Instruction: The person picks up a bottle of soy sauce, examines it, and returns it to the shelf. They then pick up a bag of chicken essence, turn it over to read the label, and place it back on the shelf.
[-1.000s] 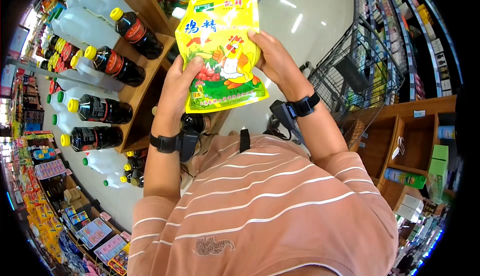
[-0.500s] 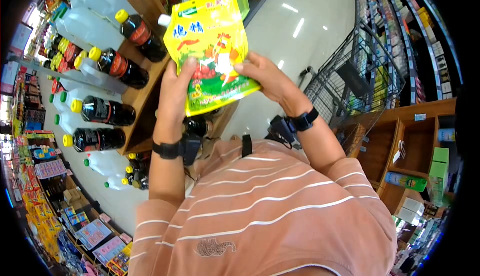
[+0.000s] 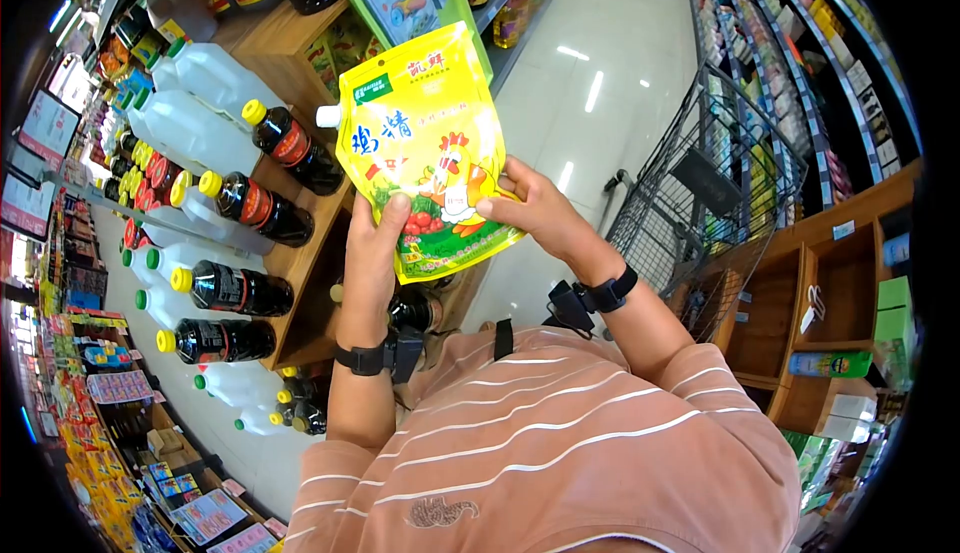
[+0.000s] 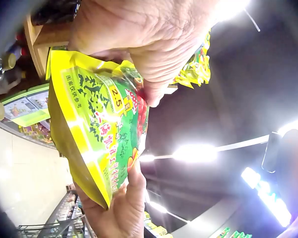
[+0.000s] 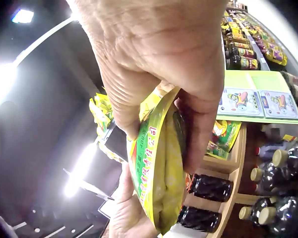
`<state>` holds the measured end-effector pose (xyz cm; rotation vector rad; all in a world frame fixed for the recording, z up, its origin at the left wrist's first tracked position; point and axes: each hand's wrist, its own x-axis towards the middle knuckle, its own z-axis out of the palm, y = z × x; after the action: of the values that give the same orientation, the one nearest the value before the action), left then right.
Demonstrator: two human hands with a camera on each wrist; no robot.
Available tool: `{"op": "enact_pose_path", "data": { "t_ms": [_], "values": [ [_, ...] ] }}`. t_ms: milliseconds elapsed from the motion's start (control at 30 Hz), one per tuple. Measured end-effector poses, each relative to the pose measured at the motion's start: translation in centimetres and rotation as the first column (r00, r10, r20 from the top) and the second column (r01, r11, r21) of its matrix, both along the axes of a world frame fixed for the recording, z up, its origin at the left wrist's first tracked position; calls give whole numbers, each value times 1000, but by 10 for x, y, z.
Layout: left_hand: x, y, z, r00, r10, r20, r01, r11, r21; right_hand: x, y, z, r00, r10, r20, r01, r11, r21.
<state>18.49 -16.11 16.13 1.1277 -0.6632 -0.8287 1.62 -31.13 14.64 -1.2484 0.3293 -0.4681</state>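
A yellow and green pouch of chicken bouillon [image 3: 425, 133] is held up in front of the body, its printed face with a cartoon chicken toward the head camera. A white spout cap [image 3: 328, 116] sticks out at its upper left corner. My left hand [image 3: 370, 253] grips the lower left side, thumb on the front. At the lower right edge, my right hand [image 3: 545, 218] pinches the pouch, thumb in front and fingers behind. In the right wrist view the pouch's bottom edge [image 5: 161, 193] shows, with the right hand's thumb and fingers on its two faces.
On the left, a wooden shelf [image 3: 300, 298] bears dark bottles with yellow caps [image 3: 255, 206] and large clear jugs [image 3: 190, 133]. A wire shopping cart [image 3: 700, 193] stands in the aisle to the right. Wooden bins [image 3: 770, 303] lie at the right, and a green display box [image 3: 400, 3] is beyond the pouch.
My right hand has shifted from the pouch's upper right edge down to its lower right part. The pouch has tilted and moved left in view; the head view has shifted, too.
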Motion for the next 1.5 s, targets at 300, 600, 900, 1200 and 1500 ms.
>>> {"op": "enact_pose_path", "data": {
  "t_ms": [300,600,900,1200,1500],
  "values": [
    [-6,-3,6,1000,5,-27,-6,999,-38,-4,0,5,1000,-11,6,11,1000,-14],
    [-1,-1,0,999,33,7,-33,999,-32,-2,3,3,999,-25,21,26,999,-41],
    [-7,-4,-11,957,184,223,-187,982,-7,1,9,11,989,-114,-89,82,948,-308],
    [16,-20,-55,848,-193,-494,35,949,-312,-7,59,69,997,-24,67,70,505,-860],
    [10,-14,-48,391,-592,-705,237,805,-544,-3,70,65,977,190,91,-34,569,-822]
  ]
}}
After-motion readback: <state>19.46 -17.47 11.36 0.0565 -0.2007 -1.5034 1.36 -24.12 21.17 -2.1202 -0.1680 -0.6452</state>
